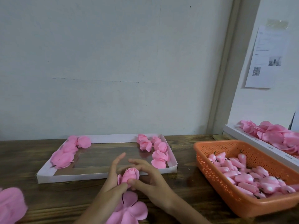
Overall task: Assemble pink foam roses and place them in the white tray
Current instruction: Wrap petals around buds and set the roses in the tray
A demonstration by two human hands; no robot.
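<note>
A pink foam rose bud is held between both hands just in front of the white tray. My left hand cups it from the left, thumb against its base, fingers stretched upward. My right hand curls round it from the right, thumb pressing its lower side. Finished roses lie in the tray at the left and at the right. A flat pink petal piece lies on the table under my wrists.
An orange perforated basket full of pink buds stands at the right. Behind it, a long white box holds loose petals. More pink petals lie at the left edge. A wall rises right behind the wooden table.
</note>
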